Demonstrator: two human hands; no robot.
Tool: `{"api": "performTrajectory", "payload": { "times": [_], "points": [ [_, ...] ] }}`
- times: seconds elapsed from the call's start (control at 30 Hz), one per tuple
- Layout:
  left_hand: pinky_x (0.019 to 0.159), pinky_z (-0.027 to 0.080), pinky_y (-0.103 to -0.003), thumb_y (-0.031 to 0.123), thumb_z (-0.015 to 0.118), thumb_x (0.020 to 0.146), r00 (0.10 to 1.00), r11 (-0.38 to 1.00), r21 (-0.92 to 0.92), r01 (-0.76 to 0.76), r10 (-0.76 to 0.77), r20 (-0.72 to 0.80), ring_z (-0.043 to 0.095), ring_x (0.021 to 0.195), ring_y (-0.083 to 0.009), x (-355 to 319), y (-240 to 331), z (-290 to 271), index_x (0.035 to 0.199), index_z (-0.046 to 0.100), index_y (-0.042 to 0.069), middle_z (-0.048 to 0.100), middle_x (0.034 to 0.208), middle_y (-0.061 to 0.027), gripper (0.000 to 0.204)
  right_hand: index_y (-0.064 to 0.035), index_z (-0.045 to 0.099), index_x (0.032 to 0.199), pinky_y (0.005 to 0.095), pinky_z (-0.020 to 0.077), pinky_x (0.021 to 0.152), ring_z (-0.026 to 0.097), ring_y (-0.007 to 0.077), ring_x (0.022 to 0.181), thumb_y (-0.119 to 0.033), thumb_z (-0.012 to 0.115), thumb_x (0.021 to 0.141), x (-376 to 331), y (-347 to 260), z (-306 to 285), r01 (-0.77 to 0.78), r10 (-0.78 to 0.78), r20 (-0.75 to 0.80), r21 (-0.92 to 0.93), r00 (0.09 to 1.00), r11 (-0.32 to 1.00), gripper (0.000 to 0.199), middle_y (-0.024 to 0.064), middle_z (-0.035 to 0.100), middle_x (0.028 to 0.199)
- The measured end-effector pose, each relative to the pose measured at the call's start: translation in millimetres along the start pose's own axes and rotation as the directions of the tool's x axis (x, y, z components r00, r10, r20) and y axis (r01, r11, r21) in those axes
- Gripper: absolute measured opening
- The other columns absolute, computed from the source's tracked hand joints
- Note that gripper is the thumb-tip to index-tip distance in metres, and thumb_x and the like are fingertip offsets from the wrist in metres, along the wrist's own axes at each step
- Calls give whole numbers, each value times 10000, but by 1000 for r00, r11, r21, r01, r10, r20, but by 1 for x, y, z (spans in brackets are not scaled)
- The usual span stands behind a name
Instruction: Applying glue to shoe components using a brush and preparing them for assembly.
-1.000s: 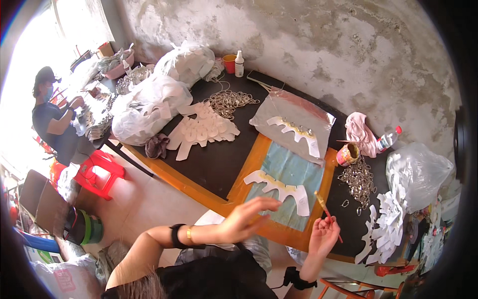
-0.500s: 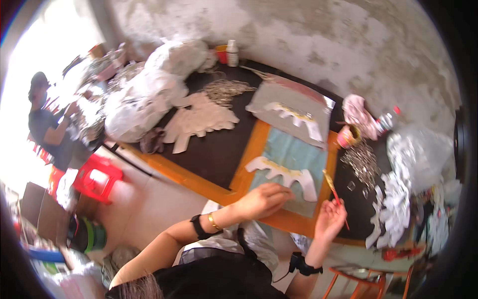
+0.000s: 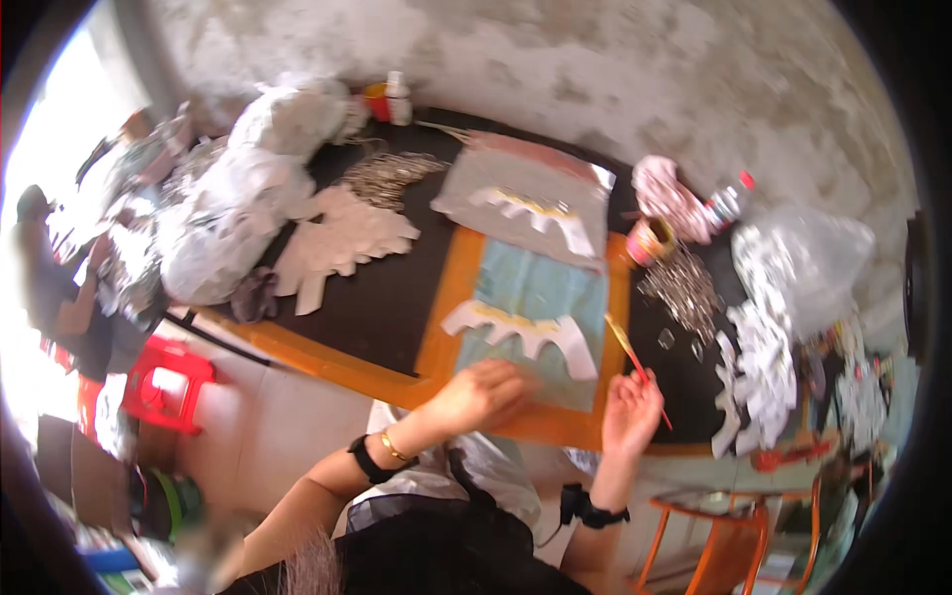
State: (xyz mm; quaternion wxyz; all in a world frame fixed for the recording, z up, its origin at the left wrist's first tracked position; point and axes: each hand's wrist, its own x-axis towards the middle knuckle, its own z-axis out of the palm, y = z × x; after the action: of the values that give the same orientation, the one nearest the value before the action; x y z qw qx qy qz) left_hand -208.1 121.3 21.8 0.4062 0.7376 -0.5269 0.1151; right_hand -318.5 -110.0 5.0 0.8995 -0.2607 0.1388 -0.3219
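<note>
My right hand [image 3: 633, 415] is closed around a thin brush [image 3: 640, 369] with a red handle. The brush's yellowish tip points up and away, just right of a white scalloped cut-out piece [image 3: 565, 342]. That piece lies on a blue-green cloth [image 3: 535, 275], and yellow paste runs along its far edge. My left hand [image 3: 484, 395] hovers at the cloth's near left edge, below the piece. Its fingers are curled but smeared by motion, so anything in them cannot be made out. A similar piece [image 3: 573, 234] lies farther off on a grey sheet [image 3: 466, 188].
Left on the black table sit stacked pale cut-outs [image 3: 342, 238], metal pieces [image 3: 387, 177] and plastic bags [image 3: 223, 223]. To the right are an open tin [image 3: 650, 241], a metal heap [image 3: 684, 293], white strips [image 3: 764, 372] and a bottle [image 3: 729, 201]. A person [image 3: 64, 288] works at far left.
The whole view has shifted, moving the table leftward and up in the picture. My left hand has drawn slightly back from the near white piece. The brush stays in my right hand.
</note>
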Motion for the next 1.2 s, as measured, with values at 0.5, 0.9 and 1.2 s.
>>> {"api": "performTrajectory", "payload": {
  "times": [0.5, 0.9, 1.2],
  "points": [
    [725, 522, -353, 102, 746, 799, 753, 943, -93, -320, 194, -629, 637, 684, -154, 27, 57, -156, 924, 671, 55, 693, 808, -46, 152, -10, 590, 1064, 314, 453, 879, 516, 109, 768, -164, 537, 925, 0, -9, -14, 11, -9, 77, -34, 997, 999, 214, 58, 614, 924],
    [535, 463, -301, 178, 768, 731, 963, 968, -25, -251, 253, 96, 550, 567, -200, 21, 16, 2, 687, 588, 87, 519, 603, -13, 207, 17, 615, 1026, 311, 463, 786, 591, 182, 805, -175, 541, 938, 5, -54, 28, 412, -369, 183, -438, 911, 799, 224, 113, 637, 897],
    [429, 390, -350, 120, 735, 769, 999, 1000, 14, 15, -15, 36, 508, 491, -239, 1, 11, -13, 635, 559, 56, 476, 553, -55, 231, -1, 602, 925, 250, 456, 658, 576, 102, 696, -127, 553, 944, 132, -113, 106, 674, -474, 635, -731, 610, -110, 137, 50, 621, 730]
  ]
}}
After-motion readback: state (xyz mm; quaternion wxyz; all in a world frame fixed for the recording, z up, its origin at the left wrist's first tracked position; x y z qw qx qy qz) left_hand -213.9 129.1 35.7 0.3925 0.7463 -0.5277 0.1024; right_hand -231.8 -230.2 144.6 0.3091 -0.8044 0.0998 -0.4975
